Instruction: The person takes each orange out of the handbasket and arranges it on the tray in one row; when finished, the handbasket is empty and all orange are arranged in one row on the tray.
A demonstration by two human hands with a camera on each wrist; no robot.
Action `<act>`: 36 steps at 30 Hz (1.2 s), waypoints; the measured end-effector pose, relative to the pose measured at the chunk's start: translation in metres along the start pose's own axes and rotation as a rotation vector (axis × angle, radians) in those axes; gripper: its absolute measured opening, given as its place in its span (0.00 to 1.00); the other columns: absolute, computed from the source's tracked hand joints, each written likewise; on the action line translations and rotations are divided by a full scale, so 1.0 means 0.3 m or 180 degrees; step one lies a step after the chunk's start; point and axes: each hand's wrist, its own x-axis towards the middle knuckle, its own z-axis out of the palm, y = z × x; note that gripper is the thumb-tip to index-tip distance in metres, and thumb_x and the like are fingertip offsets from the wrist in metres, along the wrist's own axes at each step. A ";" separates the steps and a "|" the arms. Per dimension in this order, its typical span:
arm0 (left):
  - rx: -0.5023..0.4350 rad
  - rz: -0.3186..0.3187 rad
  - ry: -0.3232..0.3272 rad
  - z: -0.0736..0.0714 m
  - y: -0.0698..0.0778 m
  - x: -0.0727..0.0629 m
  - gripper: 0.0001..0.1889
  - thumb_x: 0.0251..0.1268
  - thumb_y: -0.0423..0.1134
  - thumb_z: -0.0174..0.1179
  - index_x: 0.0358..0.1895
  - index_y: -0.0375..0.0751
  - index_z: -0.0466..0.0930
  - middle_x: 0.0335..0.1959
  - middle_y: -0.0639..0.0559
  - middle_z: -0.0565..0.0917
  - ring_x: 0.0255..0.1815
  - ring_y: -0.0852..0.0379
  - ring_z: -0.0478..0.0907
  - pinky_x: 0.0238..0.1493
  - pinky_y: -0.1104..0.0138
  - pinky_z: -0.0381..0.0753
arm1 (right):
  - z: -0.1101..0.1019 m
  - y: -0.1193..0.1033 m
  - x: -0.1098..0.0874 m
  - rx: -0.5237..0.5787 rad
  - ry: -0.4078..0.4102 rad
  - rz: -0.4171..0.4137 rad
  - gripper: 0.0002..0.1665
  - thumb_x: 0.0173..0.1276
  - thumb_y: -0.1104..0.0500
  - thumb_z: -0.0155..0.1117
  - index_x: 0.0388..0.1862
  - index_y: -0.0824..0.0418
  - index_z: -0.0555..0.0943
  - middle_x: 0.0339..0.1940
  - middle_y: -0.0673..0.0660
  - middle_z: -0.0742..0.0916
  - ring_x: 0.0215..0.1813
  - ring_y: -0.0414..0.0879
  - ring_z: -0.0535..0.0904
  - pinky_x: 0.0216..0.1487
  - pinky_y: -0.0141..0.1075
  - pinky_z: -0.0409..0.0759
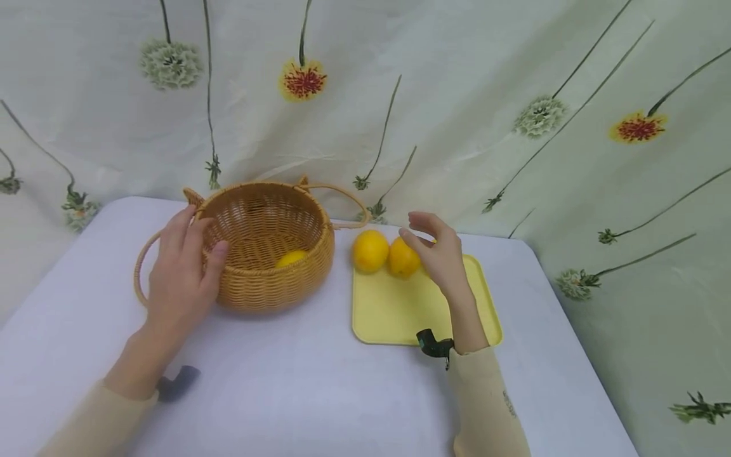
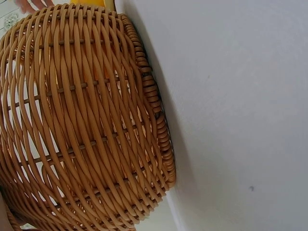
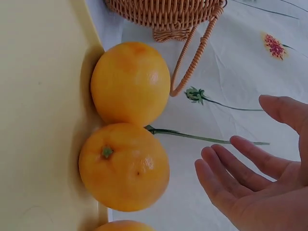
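Note:
A brown wicker basket [image 1: 274,289] stands on the left, one yellow-orange fruit [image 1: 292,258] inside it. My left hand [image 1: 183,263] holds the basket's left rim, its thumb over the near edge. In the left wrist view the woven wall [image 2: 82,120] fills much of the picture, and that hand is nearly out of frame. My right hand [image 1: 440,257] hovers above the yellow tray [image 1: 394,311], thumb and fingers apart and holding nothing. Beside it on the tray lie two oranges, one at the corner [image 1: 370,251] and one next to it [image 1: 403,258]. A third orange [image 3: 126,226] is mostly hidden.
A white cloth [image 1: 297,387] covers the table. Behind it hangs a flower-printed curtain [image 1: 457,76]. One basket handle [image 1: 351,197] sticks out to the right close to the oranges; the other handle [image 1: 139,270] loops out on the left.

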 end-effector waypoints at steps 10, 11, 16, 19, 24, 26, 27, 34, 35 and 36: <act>-0.0038 0.0080 0.0057 0.017 0.011 0.022 0.33 0.83 0.59 0.46 0.68 0.31 0.73 0.81 0.36 0.65 0.82 0.37 0.60 0.51 0.26 0.75 | 0.076 -0.089 0.007 0.0035 -0.0482 -0.0376 0.29 0.75 0.51 0.71 0.71 0.58 0.78 0.68 0.55 0.84 0.70 0.49 0.79 0.71 0.52 0.79; -0.0036 0.0085 0.0073 0.016 0.011 0.022 0.33 0.83 0.59 0.46 0.68 0.30 0.73 0.80 0.36 0.65 0.82 0.37 0.60 0.52 0.26 0.75 | 0.087 -0.102 0.011 0.0069 -0.0521 -0.0418 0.29 0.75 0.51 0.71 0.71 0.58 0.78 0.68 0.55 0.84 0.70 0.49 0.79 0.71 0.51 0.79; -0.0009 0.0061 0.0080 0.006 0.010 0.016 0.33 0.83 0.60 0.46 0.68 0.32 0.73 0.80 0.36 0.66 0.82 0.37 0.61 0.51 0.26 0.75 | 0.144 -0.173 0.041 0.0384 -0.0761 -0.0478 0.28 0.75 0.50 0.71 0.70 0.55 0.79 0.66 0.50 0.85 0.68 0.44 0.80 0.72 0.46 0.79; -0.0016 0.0042 0.0088 0.000 0.008 0.011 0.33 0.83 0.61 0.46 0.68 0.32 0.74 0.80 0.37 0.66 0.82 0.36 0.61 0.50 0.25 0.74 | 0.177 -0.233 0.066 0.0602 -0.1056 -0.0426 0.29 0.75 0.49 0.71 0.71 0.53 0.79 0.66 0.49 0.85 0.68 0.43 0.80 0.72 0.41 0.78; -0.0033 0.0037 0.0110 -0.001 -0.002 0.002 0.33 0.83 0.61 0.45 0.68 0.32 0.74 0.81 0.38 0.66 0.82 0.37 0.61 0.49 0.25 0.74 | 0.236 -0.325 0.125 0.0451 -0.1671 -0.0419 0.31 0.76 0.48 0.69 0.74 0.53 0.76 0.69 0.50 0.83 0.70 0.43 0.80 0.71 0.37 0.78; -0.0031 0.0020 0.0099 0.001 -0.006 -0.003 0.33 0.82 0.61 0.45 0.68 0.33 0.73 0.81 0.39 0.65 0.83 0.38 0.60 0.51 0.25 0.74 | 0.263 -0.349 0.151 0.0287 -0.1886 -0.0456 0.32 0.76 0.46 0.69 0.75 0.53 0.76 0.70 0.49 0.83 0.70 0.42 0.79 0.70 0.35 0.78; -0.0029 0.0015 0.0096 0.001 -0.008 -0.004 0.33 0.82 0.61 0.45 0.68 0.33 0.73 0.81 0.39 0.65 0.83 0.38 0.60 0.52 0.25 0.74 | 0.279 -0.358 0.163 0.0218 -0.1969 -0.0487 0.32 0.76 0.46 0.68 0.75 0.54 0.76 0.70 0.50 0.83 0.70 0.42 0.79 0.70 0.34 0.78; -0.0033 0.0059 0.0130 0.004 -0.013 -0.004 0.35 0.83 0.62 0.44 0.67 0.30 0.73 0.81 0.37 0.65 0.83 0.37 0.60 0.54 0.25 0.74 | 0.387 -0.387 0.220 -0.0457 -0.2144 -0.0383 0.37 0.75 0.40 0.67 0.76 0.55 0.74 0.71 0.50 0.82 0.71 0.41 0.78 0.70 0.33 0.77; -0.0037 0.0060 0.0124 0.004 -0.011 -0.003 0.35 0.83 0.62 0.45 0.67 0.30 0.73 0.81 0.37 0.65 0.83 0.37 0.60 0.55 0.25 0.74 | 0.401 -0.393 0.223 -0.0659 -0.2177 -0.0380 0.38 0.75 0.40 0.67 0.77 0.55 0.73 0.72 0.51 0.81 0.72 0.42 0.77 0.71 0.34 0.77; -0.0038 0.0059 0.0113 0.002 -0.009 -0.002 0.34 0.83 0.62 0.45 0.67 0.30 0.73 0.81 0.37 0.65 0.83 0.37 0.60 0.56 0.25 0.74 | 0.415 -0.401 0.224 -0.0907 -0.2214 -0.0385 0.39 0.76 0.39 0.66 0.78 0.55 0.72 0.73 0.52 0.81 0.73 0.43 0.76 0.72 0.35 0.76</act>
